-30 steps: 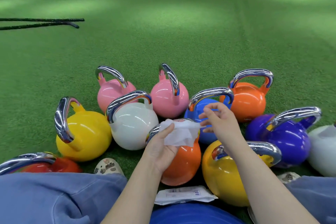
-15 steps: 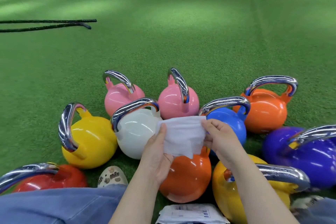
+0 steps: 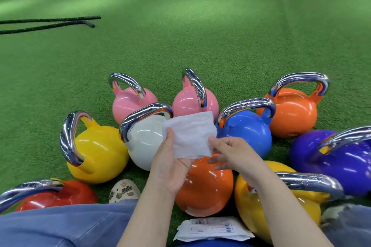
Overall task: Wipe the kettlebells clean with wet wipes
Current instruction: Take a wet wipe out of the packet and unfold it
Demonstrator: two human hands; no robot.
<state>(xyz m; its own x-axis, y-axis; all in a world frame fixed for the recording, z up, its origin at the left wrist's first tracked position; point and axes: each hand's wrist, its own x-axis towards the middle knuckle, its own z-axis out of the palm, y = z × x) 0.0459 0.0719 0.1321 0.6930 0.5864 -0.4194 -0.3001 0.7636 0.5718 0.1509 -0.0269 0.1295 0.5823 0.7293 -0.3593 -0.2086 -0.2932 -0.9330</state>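
Seated on the green turf (image 3: 200, 36) with the kettlebells fanned out in front of my knees. My left hand (image 3: 170, 166) holds the wet wipe (image 3: 190, 134) spread flat, thumb curled over its left edge and the sheet lying across my fingers; my right hand (image 3: 230, 154) is at the wipe's lower right corner, fingers loosely extended, and I cannot tell for sure whether they pinch the corner or only touch it. The wipe hangs in the air above the near orange kettlebell (image 3: 204, 182), between the white kettlebell (image 3: 144, 142) and the blue kettlebell (image 3: 247, 130), touching none of them. Wipe packet (image 3: 212, 228) lies flat by my lap, close at hand for a fresh sheet. Step in hand, as I judge it: getting the sheet open before the first pass. Best to keep it fully unfolded so a wide damp face meets the ball, then cup it over the orange one directly below and work from the chrome handle downward, so grime is carried away from the grip. The glossy shells look slick; firm palm pressure should serve better than fingertips. The bells stand crowded, some touching, so sides facing neighbours will likely need a bell turned or tipped. Yellow kettlebell (image 3: 281, 202) under my right forearm is the natural next one.
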